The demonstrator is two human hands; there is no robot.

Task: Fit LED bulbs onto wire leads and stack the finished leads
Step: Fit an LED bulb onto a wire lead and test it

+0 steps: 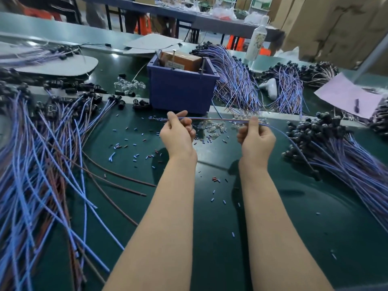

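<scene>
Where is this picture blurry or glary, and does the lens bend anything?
Head view: the left hand and right hand holding the thin blue-and-brown wire lead look sharp; the blue wire pile at the left edge smears; lights glare on the dark green conveyor belt; the wide lens seems to bow its edges.

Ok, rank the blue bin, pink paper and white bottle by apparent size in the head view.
Largest to smallest:
1. the blue bin
2. the pink paper
3. the white bottle, though it stands farther back than the other two, so distance makes its real size unsure.
</scene>
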